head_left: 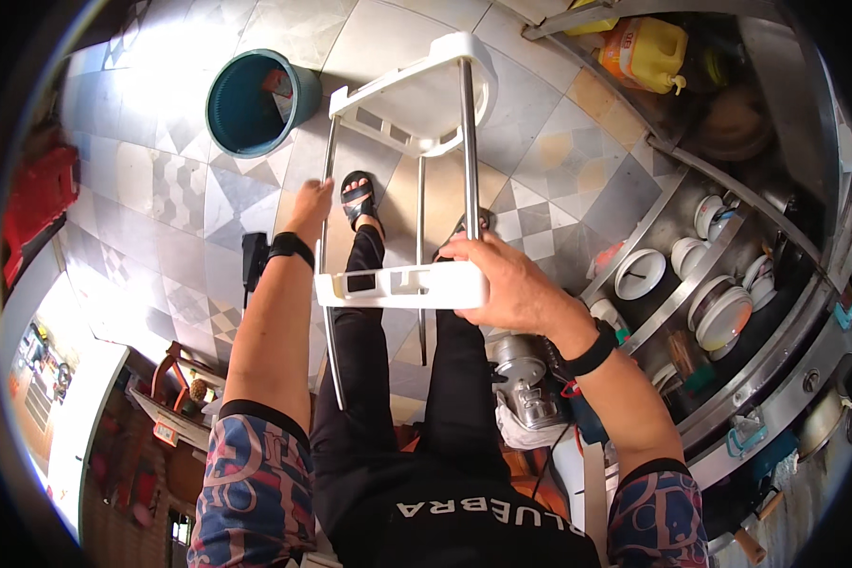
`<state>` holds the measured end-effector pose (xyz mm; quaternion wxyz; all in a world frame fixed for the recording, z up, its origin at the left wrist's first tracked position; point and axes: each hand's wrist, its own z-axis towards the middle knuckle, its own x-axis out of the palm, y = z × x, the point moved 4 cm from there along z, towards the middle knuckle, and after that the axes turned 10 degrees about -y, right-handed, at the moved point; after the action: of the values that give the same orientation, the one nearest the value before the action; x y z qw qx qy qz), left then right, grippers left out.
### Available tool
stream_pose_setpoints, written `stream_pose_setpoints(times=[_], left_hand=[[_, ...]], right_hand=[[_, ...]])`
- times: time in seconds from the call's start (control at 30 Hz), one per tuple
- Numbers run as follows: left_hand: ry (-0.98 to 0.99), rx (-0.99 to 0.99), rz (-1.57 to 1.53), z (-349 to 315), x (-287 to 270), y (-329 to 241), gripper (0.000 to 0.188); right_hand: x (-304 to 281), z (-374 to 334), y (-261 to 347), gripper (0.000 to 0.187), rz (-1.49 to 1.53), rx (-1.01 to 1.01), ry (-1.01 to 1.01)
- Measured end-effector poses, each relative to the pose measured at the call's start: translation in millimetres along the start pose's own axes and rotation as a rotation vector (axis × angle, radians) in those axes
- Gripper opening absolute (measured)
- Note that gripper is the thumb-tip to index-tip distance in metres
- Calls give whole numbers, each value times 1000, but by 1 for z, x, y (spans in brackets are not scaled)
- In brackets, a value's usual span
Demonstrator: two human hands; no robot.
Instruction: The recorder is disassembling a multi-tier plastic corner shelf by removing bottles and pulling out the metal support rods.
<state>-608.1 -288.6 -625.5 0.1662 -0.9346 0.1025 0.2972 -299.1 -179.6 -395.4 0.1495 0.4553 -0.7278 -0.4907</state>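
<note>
White rack (pixel 417 170) held up over floor: right hand (pixel 502 279) fingers wrapped on near shelf, left hand (pixel 308 210) fingers on left pole. Next, probably needs setting down level.

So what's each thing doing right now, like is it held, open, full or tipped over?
White rack: lifted, tipped lengthways, shelves empty.
Left hand: fingers on a metal pole of the rack.
Right hand: gripping the near shelf's corner.
Teal bin: upright on the floor, no lid, some rubbish inside.
Yellow jug: standing upright, cap on.
Bowls: stacked on the metal shelf.
</note>
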Motion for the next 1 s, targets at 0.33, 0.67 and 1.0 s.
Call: stream_pose_setpoints(times=[0.33, 0.67, 1.0], left_hand=[[421, -88, -800, -138, 45, -231, 37], [313, -230, -684, -114, 38, -229, 31], [424, -302, -689, -81, 13, -219, 31]], right_hand=[[6, 33, 24, 51, -179, 58, 1], [7, 36, 40, 45, -197, -19, -78], [13, -6, 50, 49, -108, -87, -167]])
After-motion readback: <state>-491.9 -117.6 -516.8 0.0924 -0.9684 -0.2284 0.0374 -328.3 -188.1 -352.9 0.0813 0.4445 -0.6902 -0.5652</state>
